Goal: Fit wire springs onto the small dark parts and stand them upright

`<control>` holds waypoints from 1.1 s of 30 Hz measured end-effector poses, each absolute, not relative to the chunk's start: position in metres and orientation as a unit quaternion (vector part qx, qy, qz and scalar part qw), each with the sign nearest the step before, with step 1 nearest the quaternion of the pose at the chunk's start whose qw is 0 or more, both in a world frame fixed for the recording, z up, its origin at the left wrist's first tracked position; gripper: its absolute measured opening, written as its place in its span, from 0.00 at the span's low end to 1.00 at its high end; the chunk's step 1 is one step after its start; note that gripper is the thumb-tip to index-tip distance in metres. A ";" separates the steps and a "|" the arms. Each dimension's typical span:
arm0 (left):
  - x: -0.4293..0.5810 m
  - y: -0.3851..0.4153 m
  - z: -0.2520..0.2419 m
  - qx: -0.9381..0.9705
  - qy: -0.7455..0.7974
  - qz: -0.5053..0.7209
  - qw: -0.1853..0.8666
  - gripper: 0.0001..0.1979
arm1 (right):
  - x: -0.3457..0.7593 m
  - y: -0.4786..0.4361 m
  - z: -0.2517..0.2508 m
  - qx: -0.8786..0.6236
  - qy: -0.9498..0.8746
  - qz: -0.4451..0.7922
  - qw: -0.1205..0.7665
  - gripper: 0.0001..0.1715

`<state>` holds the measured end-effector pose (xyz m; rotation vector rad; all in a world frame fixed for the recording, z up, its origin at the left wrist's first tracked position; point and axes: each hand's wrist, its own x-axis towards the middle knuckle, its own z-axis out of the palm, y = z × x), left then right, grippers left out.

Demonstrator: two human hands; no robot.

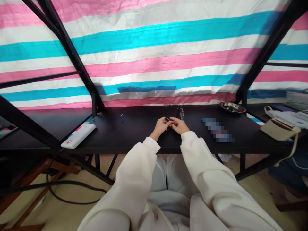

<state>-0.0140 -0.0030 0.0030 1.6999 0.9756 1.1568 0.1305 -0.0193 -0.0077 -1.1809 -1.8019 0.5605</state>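
Note:
My left hand (161, 126) and my right hand (178, 125) meet above the black table (120, 141), fingertips together. Between them is a small dark object (167, 119), mostly covered by the fingers; what it is I cannot make out. Both hands have their fingers closed around it. Just beyond my right hand lies a coiled, spiral-shaped strip (182, 113) on the table.
To the left lies a white device (79, 136). A blurred bluish item (218, 130) is on the right, with a round metal dish (232, 107) behind it. Farther right sits a beige bag (279, 129). Black frame posts slant upward on both sides before a striped sheet (163, 64).

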 end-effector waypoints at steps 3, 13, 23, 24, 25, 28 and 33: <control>-0.020 0.006 0.001 0.667 0.446 0.466 0.373 0.09 | 0.130 -0.019 -0.007 -0.495 -0.716 0.203 0.448 0.23; -0.126 0.037 0.029 0.618 0.727 0.274 0.122 0.05 | 0.130 -0.019 -0.008 -0.521 -0.722 0.169 0.423 0.17; -0.170 0.037 0.038 0.561 0.791 0.224 0.099 0.12 | 0.132 -0.016 -0.012 -0.524 -0.720 0.163 0.424 0.17; -0.171 0.036 0.037 0.560 0.791 0.226 0.101 0.12 | 0.132 -0.015 -0.012 -0.525 -0.720 0.164 0.423 0.17; -0.172 0.036 0.036 0.560 0.791 0.227 0.101 0.13 | 0.132 -0.015 -0.012 -0.526 -0.720 0.165 0.423 0.17; -0.174 0.037 0.032 0.556 0.793 0.230 0.092 0.14 | 0.131 -0.017 -0.010 -0.523 -0.720 0.162 0.425 0.17; -0.175 0.037 0.034 0.559 0.799 0.204 0.093 0.13 | 0.132 -0.029 0.005 -0.581 -0.675 0.103 0.443 0.09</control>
